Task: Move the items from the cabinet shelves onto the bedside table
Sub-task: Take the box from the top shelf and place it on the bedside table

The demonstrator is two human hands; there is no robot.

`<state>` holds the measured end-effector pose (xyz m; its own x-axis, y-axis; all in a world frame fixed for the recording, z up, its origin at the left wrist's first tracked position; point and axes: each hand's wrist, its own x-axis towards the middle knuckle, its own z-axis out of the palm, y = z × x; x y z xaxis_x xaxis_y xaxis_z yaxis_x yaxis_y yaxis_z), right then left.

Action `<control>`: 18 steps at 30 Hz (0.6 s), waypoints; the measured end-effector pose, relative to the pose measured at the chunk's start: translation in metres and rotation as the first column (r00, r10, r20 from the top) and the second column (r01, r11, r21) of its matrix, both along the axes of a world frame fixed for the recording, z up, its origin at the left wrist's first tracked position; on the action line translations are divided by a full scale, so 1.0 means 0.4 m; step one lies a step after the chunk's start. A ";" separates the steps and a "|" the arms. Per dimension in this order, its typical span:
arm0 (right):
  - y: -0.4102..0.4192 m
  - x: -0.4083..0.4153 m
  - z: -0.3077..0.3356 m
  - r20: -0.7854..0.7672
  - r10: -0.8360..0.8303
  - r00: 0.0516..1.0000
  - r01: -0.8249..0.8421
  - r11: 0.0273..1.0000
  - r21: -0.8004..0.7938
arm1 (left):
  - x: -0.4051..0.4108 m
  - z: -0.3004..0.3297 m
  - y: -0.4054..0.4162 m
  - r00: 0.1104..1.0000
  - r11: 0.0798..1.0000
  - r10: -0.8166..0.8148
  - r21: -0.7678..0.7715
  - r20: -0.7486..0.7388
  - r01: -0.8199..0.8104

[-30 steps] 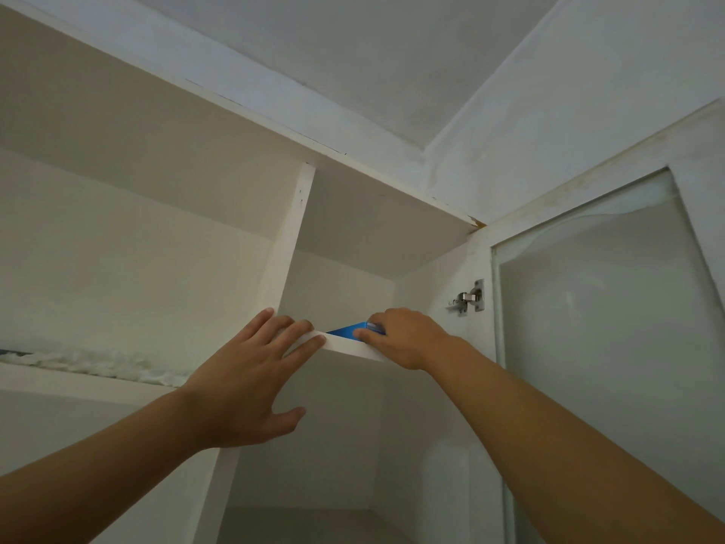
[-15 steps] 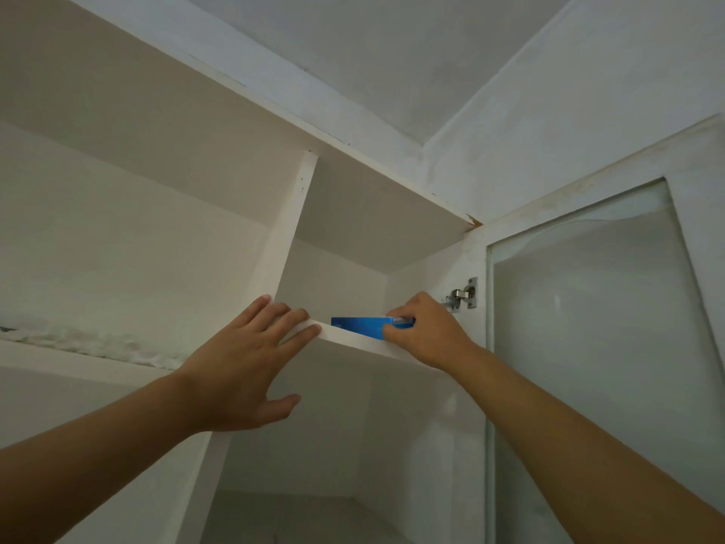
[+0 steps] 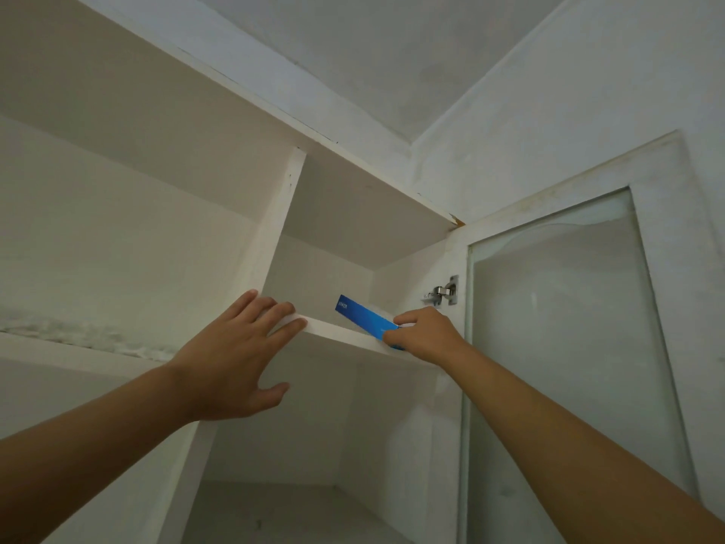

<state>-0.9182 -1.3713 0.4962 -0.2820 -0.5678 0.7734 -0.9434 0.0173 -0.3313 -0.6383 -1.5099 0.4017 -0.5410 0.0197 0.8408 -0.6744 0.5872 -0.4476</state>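
At the far left, a long white shelf (image 3: 59,349) runs across the wider compartment of the cabinet (image 3: 129,229), and along its front edge lies a strip of pale, fluffy white material (image 3: 90,334) whose nature cannot be told from this low angle. To the right of it stands the white upright divider (image 3: 274,229) that splits the cabinet into two compartments. The left hand (image 3: 231,363) reaches up from the lower left with its bare forearm in view; its fingers (image 3: 274,314) are straight and spread, their tips resting on the front left corner of the upper shelf (image 3: 337,334) of the narrower right compartment, just where that shelf meets the divider, while the thumb sticks out below and touches nothing. Further right on that same shelf is a flat blue box (image 3: 363,316) with small white lettering at its far end; it is tilted, its left end raised off the shelf and its right end low at the shelf's front edge. The right hand (image 3: 425,333) grips that lower right end, with the thumb on top of the box and the curled fingers wrapped under it. Just beyond the hand, a metal hinge (image 3: 443,294) sits on the cabinet's side wall, and to its right hangs the open cabinet door (image 3: 569,347) with a frosted glass panel in a white frame.
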 end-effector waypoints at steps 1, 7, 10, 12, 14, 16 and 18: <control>0.001 -0.006 0.000 0.001 -0.007 1.000 0.007 1.000 0.017 | -0.001 0.000 0.002 1.000 1.000 -0.004 0.004 -0.002 0.004; -0.008 -0.015 -0.002 0.041 -0.015 0.999 0.013 0.999 0.045 | -0.005 -0.001 0.009 1.000 1.000 -0.015 -0.004 -0.023 0.015; -0.021 -0.014 0.008 0.068 -0.069 0.995 0.063 0.994 0.087 | -0.004 0.000 0.010 1.000 1.000 -0.021 0.009 -0.020 0.021; -0.030 -0.018 0.012 0.084 -0.078 0.993 0.071 0.995 0.075 | -0.003 0.000 0.010 1.000 1.000 -0.020 0.014 -0.017 0.020; -0.033 -0.022 0.013 0.087 -0.089 0.992 0.083 0.994 0.070 | -0.002 0.002 0.013 0.999 1.000 -0.024 0.017 -0.022 0.024; -0.034 -0.026 0.012 0.069 -0.101 0.992 0.095 0.992 0.088 | -0.001 0.002 0.015 0.999 0.999 -0.034 0.027 -0.024 0.034; -0.028 -0.020 0.005 0.028 -0.127 0.991 0.123 0.985 0.118 | -0.001 0.000 0.014 0.999 0.998 -0.038 0.048 -0.022 0.039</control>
